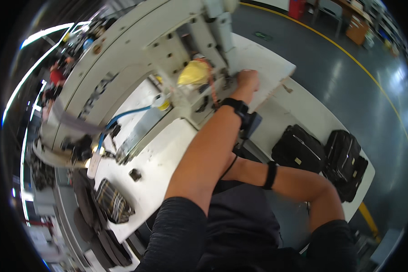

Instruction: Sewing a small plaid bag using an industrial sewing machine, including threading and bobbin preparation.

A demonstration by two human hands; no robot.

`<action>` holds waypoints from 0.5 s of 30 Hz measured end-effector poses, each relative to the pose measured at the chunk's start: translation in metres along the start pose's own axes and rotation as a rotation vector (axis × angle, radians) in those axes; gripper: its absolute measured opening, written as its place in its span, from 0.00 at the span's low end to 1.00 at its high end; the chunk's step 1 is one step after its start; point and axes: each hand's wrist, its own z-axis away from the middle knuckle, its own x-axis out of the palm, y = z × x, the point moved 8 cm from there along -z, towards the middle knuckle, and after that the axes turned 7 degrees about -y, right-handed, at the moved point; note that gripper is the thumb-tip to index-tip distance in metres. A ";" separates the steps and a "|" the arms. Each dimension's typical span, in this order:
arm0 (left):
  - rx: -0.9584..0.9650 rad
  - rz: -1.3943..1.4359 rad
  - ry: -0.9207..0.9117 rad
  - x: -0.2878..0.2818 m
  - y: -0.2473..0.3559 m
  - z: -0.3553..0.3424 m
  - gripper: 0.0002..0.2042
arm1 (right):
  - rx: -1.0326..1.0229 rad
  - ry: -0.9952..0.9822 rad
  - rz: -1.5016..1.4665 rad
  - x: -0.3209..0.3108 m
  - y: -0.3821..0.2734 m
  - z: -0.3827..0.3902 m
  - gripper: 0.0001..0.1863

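A large pale industrial sewing machine [122, 50] stands on the white table. My left arm crosses in front of me, and my left hand [247, 84] is at the machine's right end, by the table top. That hand looks curled closed, but its fingers are turned away, and whatever they hold is hidden. A black strapped device sits on the left wrist. My right hand [244, 170] passes under the left forearm, its fingers out of sight. A yellow cloth [194, 74] and an orange cord [211, 84] are on the machine's body, close to my left forearm.
Black zippered bags [299, 147] lie on the table's right part. At the left are a plaid fabric piece [113, 201] and dark grey padded pieces [88, 208]. A small dark object [134, 174] rests near the needle area. A blue hose [127, 113] runs along the machine.
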 end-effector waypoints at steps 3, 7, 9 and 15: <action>0.000 0.058 0.099 -0.041 0.021 0.033 0.10 | 0.137 -0.492 0.028 -0.038 -0.012 0.031 0.15; -0.021 0.115 0.072 -0.045 0.026 0.034 0.09 | 0.562 -0.455 0.142 -0.137 0.046 0.113 0.14; -0.019 0.388 0.112 -0.049 0.019 0.032 0.09 | 0.887 -0.204 0.116 -0.182 0.095 0.132 0.14; 0.024 0.719 0.110 -0.048 0.011 0.043 0.06 | 1.001 -0.110 0.075 -0.184 0.243 0.103 0.17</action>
